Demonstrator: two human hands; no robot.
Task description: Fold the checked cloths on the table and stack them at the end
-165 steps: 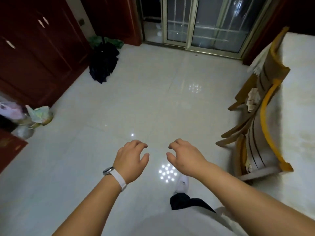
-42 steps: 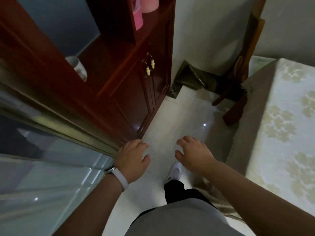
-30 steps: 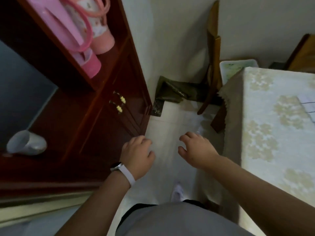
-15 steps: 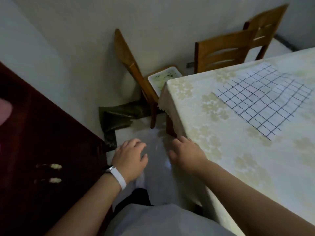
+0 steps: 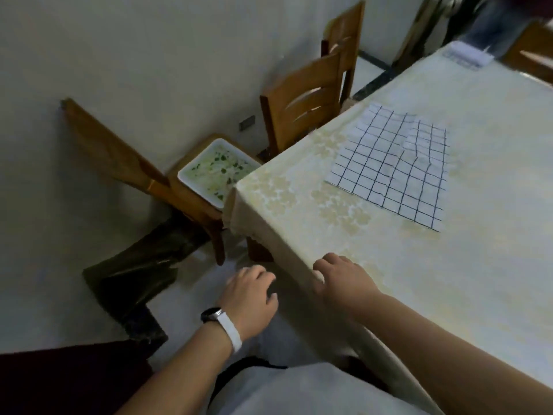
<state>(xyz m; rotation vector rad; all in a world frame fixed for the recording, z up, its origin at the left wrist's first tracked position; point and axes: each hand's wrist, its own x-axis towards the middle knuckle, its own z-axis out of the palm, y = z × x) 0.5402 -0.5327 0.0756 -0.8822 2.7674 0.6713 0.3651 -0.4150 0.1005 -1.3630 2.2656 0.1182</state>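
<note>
Right now neither of your hands holds anything. Your left hand (image 5: 251,298) hangs over the floor with its fingers loosely curled, just off the table (image 5: 466,295). Your right hand (image 5: 344,283) is equally slack above the table's near edge; whether it touches the tablecloth cannot be told. The checked cloth (image 5: 386,172) lies spread flat on the table, ahead of you and to the right, well apart from both hands and near the side where the chair (image 5: 302,103) stands. It looks nearly square, its sides running along the table's edges and its near edge facing your right hand. That hand is the nearer one and should lead the reach; the left must first cross the table's edge. A rumpled patch at the cloth's far side may be a second cloth on top.
</note>
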